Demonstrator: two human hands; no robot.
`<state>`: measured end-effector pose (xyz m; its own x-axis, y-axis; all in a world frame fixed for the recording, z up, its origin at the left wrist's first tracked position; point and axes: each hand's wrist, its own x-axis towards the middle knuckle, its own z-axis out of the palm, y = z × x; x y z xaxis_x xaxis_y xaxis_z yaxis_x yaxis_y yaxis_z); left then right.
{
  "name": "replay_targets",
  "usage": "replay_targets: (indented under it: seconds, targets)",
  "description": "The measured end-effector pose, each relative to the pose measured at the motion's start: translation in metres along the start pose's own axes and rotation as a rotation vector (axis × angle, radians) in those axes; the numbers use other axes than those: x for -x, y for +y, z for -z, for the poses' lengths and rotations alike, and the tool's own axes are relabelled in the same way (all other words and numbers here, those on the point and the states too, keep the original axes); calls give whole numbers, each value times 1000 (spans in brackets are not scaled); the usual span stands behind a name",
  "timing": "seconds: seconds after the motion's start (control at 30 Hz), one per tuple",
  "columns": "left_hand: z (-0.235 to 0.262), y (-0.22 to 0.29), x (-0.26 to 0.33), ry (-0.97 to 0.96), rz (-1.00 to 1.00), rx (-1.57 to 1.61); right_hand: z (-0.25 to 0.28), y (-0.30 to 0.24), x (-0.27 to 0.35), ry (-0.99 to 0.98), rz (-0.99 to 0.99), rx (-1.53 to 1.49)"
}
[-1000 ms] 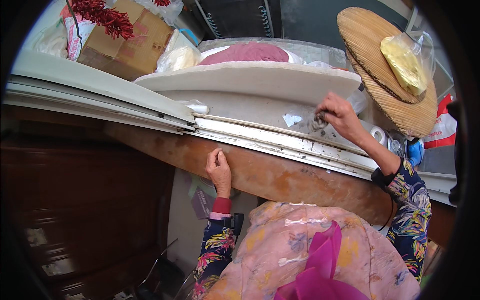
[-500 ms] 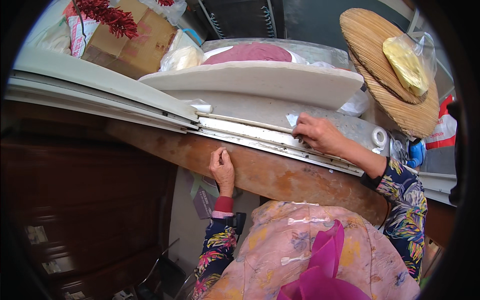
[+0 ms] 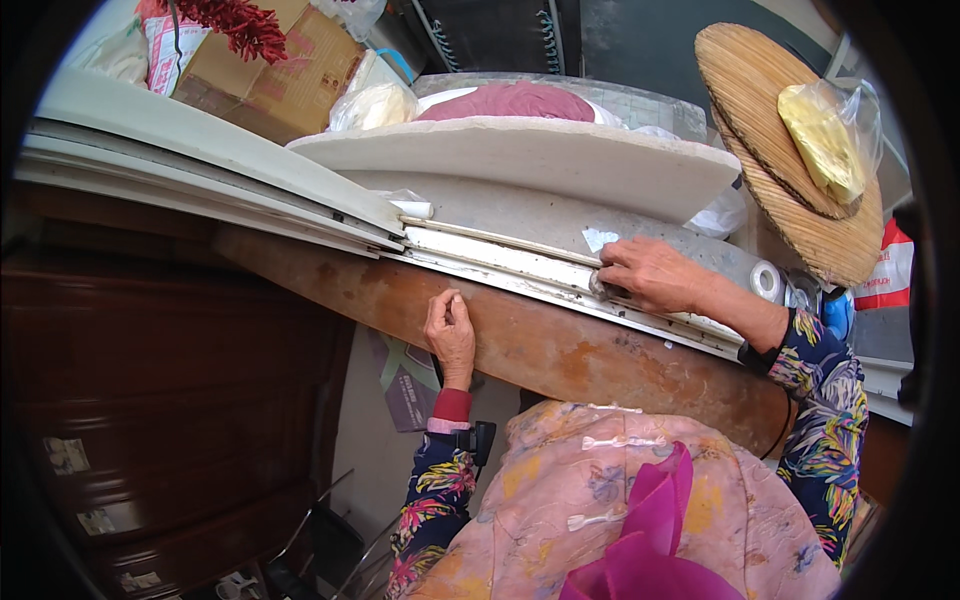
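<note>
My right hand (image 3: 655, 277) is over the white sliding-window track (image 3: 500, 253), its fingers closed and pointing down at the groove. A small greyish wad (image 3: 599, 287) shows under those fingertips, too little of it visible to name. My left hand (image 3: 451, 335) rests at the brown wooden sill (image 3: 560, 345), fingers curled in with the thumb against them. Whatever it may hold is hidden. Just beyond my right fingertips lies a small pale scrap (image 3: 599, 240) on the grey surface.
Behind the track a thick white board (image 3: 520, 160) leans on edge. Two round woven lids (image 3: 750, 110) stand at the right, bearing a yellow bag (image 3: 825, 140). A tape roll (image 3: 766, 281) lies near my right wrist. Window frames (image 3: 210, 190) are at the left; a dark wooden cabinet (image 3: 170, 350) stands below.
My right hand has shifted slightly along the track and turned flatter, knuckles lower. My left hand keeps its curled pose. The whole view has moved a little.
</note>
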<state>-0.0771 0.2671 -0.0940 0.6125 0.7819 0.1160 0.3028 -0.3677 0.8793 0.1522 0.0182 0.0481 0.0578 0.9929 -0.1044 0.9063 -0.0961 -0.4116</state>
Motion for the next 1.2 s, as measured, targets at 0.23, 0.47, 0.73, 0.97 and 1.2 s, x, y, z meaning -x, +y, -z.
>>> replay_targets:
  seconds: [0.23, 0.47, 0.73, 0.97, 1.2]
  targets:
    - [2, 2, 0, 8, -32, -7, -13, 6, -6, -84, 70, 239]
    - [1, -1, 2, 13, -28, 6, -1, -4, -3, -142, 74, 284]
    - [5, 3, 3, 0, -22, -11, -5, 5, -5, -120, 123, 311]
    - [6, 4, 3, 3, -47, -16, -15, -4, -3, -101, 154, 505]
    - [8, 4, 3, -9, -24, -21, -9, -13, 23, -196, 66, 487]
